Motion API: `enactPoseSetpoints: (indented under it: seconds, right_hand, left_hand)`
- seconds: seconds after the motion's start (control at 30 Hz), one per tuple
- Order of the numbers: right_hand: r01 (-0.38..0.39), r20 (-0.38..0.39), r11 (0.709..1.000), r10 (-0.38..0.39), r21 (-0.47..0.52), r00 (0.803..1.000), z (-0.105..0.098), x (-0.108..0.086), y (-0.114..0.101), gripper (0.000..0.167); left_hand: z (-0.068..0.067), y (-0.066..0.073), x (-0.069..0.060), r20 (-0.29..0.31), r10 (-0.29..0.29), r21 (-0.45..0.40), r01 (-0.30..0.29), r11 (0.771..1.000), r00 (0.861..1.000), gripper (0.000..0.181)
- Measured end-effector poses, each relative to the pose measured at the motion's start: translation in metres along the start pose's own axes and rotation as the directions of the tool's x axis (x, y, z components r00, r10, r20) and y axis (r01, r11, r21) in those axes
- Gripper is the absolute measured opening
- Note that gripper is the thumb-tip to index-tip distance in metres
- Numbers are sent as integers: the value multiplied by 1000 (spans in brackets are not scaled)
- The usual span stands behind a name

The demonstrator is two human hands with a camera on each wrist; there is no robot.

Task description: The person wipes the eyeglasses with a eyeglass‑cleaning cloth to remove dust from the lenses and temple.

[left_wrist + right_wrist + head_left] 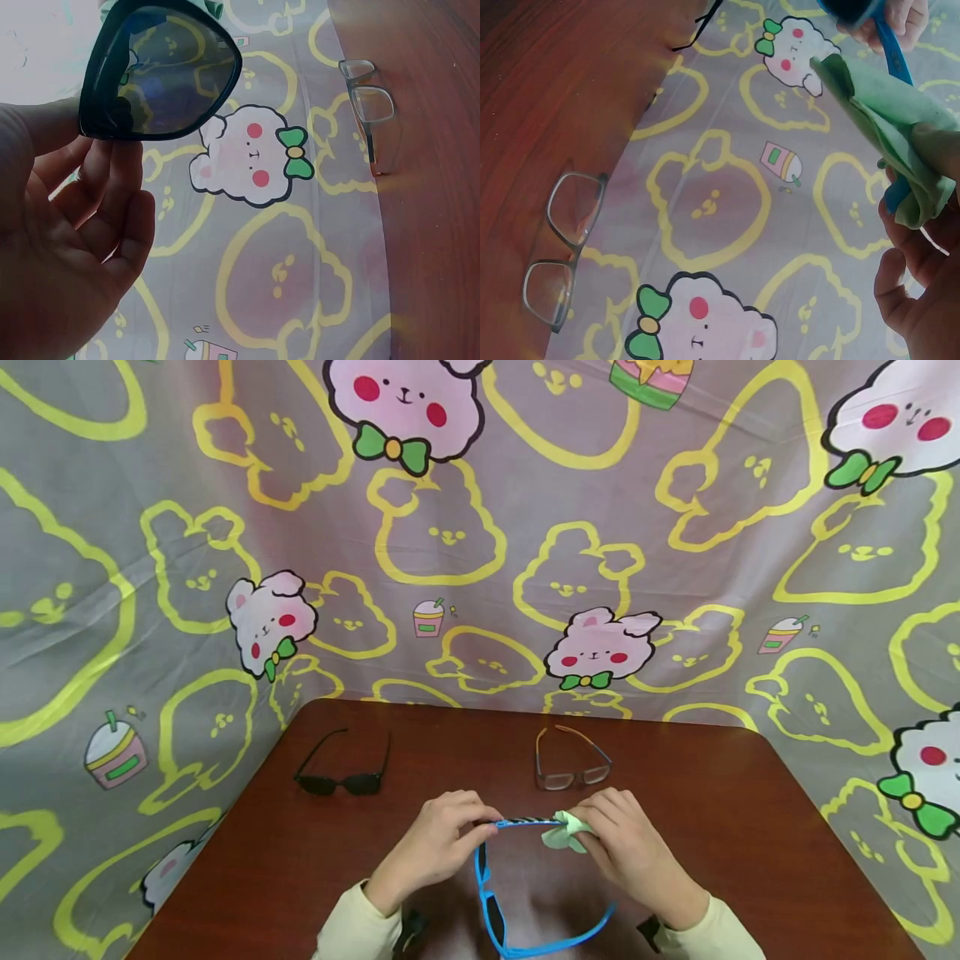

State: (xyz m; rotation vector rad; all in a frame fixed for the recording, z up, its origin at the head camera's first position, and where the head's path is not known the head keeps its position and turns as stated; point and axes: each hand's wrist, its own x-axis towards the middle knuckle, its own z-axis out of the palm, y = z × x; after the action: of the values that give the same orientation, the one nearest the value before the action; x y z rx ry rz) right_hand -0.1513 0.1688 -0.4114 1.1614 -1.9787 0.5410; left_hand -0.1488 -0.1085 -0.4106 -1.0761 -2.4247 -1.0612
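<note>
Blue-framed sunglasses (491,920) are held up over the table. The left hand (442,839) pinches them near the hinge of one temple; in the left wrist view its thumb and fingers meet the frame beside a dark lens (169,75). A light green cloth (567,832) is folded around that temple near its far end, and the right hand (630,852) pinches cloth and temple together. The right wrist view shows the cloth (892,120) between thumb and fingers, with a blue tip (895,196) poking out below.
Black sunglasses (340,783) lie at the back left of the brown table (450,743). Clear-lensed eyeglasses (574,779) with orange-tipped temples lie at the back, just beyond the right hand. A patterned curtain (450,560) stands behind the table and at both sides.
</note>
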Motion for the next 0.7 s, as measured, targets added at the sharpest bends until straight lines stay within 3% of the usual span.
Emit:
enactPoseSetpoints:
  seconds: [0.27,0.53,0.7]
  right_hand:
    - [28,-16,999,-28,32,999,1,-2,6,29]
    - [15,-19,1000,-15,25,1000,1,-11,12,31]
    - [-37,-17,999,36,-25,999,-1,-18,16,33]
  left_hand:
    - [-1,-5,-2,4,-19,-45,19,999,1000,10]
    - [-5,-9,-7,31,-103,-68,105,992,994,12]
    - [-11,-14,-11,15,-170,-107,170,980,985,12]
